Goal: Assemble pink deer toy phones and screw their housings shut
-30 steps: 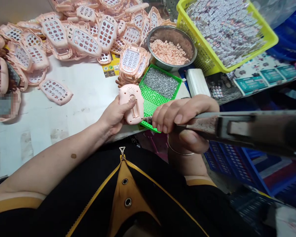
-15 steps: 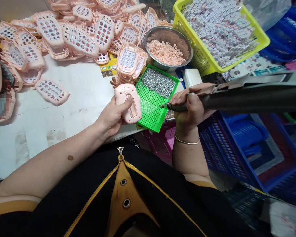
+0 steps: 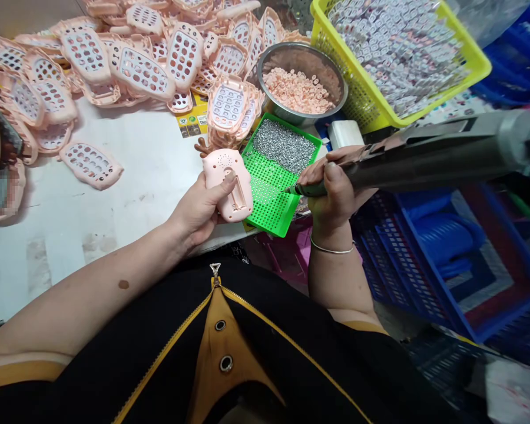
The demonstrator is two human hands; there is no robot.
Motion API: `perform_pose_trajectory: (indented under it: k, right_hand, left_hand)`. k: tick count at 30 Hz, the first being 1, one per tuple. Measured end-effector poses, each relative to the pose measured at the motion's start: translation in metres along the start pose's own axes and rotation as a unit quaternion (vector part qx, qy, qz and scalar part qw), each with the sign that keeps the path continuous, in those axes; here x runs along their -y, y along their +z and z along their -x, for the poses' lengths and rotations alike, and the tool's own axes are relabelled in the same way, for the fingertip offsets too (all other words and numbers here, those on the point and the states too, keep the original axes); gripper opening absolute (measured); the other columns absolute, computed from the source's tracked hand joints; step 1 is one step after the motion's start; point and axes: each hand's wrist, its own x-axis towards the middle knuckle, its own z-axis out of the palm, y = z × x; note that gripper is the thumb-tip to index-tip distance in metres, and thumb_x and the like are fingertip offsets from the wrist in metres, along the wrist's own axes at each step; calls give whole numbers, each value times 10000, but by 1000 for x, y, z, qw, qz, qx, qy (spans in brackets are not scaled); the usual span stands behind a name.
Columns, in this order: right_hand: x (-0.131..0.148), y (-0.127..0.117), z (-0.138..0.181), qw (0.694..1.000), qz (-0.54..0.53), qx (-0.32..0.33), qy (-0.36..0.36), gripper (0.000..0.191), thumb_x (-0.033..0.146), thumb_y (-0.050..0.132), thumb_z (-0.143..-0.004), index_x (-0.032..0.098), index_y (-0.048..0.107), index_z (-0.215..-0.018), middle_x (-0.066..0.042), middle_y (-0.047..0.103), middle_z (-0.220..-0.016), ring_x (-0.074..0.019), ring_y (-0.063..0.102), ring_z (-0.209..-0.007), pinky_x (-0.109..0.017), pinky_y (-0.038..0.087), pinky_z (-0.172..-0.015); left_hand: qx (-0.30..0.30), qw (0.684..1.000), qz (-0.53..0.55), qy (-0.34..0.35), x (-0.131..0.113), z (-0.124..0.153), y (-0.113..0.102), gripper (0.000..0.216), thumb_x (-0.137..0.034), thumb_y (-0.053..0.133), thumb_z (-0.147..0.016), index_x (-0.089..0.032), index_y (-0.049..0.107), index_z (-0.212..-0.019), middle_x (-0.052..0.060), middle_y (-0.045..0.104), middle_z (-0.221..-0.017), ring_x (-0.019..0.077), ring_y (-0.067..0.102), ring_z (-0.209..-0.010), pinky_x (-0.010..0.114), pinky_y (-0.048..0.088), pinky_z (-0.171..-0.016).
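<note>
Left hand holding pink casing, long axis fore-and-aft, antlers away

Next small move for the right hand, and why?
Probably bring the screwdriver in the right hand to the screws: its tip appears over the near part of the green tray, apart from the pink shell held back-up in the left hand. Whether the tip carries a screw is too small to tell.

The rounded pale-pink handset shell looks smooth, matt plastic to me; the heaped silver screws glint, glossy metal.
</note>
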Motion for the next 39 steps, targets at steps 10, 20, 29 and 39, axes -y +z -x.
perform_pose_trajectory:
  k: [10,20,29,39]
  right_hand:
    - [3,4,-5,999,-29,12,-27,303,484,786,-732,299,594,-876,95,528,-665,-68,431,-363,-260,418,-365]
    - [67,33,1,983,-159,27,-83,52,323,699,-833,285,676,-858,89,443,-528,-73,440,-402,-208,443,-399]
    - [96,54,23,966,-162,181,-85,103,372,651,-878,308,627,-956,90,521,-538,-112,523,-422,-260,498,-422]
    - [93,62,30,972,-105,209,-32,137,455,621,-909,326,575,-927,85,509,-566,-129,540,-462,-296,527,-465]
  left_hand:
    - [-4,1000,-2,1,0,0,-1,590,-383,867,-709,-239,587,-1208,65,731,-1067,250,695,-957,393,589,-791]
    - [-50,997,35,43,2,0,-5,600,-370,859,-726,-287,545,-1230,33,715,-1123,234,691,-1024,375,590,-848]
    - [-56,996,41,48,5,2,0,477,-390,789,-802,-255,535,-1182,61,688,-1117,241,671,-963,412,590,-802]
    - [-74,995,61,42,4,1,2,366,-326,753,-840,-232,539,-1121,32,686,-968,179,670,-782,317,577,-674]
